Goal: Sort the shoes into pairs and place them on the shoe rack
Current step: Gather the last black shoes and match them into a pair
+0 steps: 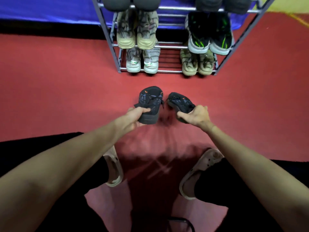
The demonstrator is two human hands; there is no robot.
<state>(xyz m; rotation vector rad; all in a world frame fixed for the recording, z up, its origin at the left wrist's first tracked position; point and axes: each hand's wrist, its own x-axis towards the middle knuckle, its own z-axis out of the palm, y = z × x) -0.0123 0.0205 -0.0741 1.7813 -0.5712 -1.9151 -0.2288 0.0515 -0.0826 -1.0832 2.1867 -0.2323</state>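
My left hand (133, 117) grips the toe end of a black sneaker (149, 101) with small orange marks. My right hand (195, 116) grips a matching black sneaker (179, 101). Both shoes hang side by side above the red floor, heels pointing toward the grey metal shoe rack (168, 46). On the rack's middle shelf stand a tan patterned pair (137, 29) at left and a black-and-green pair (210, 32) at right. Its bottom shelf holds a pale grey pair (142, 60) and a beige pair (197, 63). Dark shoes sit on the top shelf, cut off by the frame.
Red carpet (58, 81) spreads between me and the rack. A blue cloth (50, 10) runs along the back left. My own feet in beige clogs (113, 166) stand near the bottom, with a black chair part below them. Gaps show between the pairs on each shelf.
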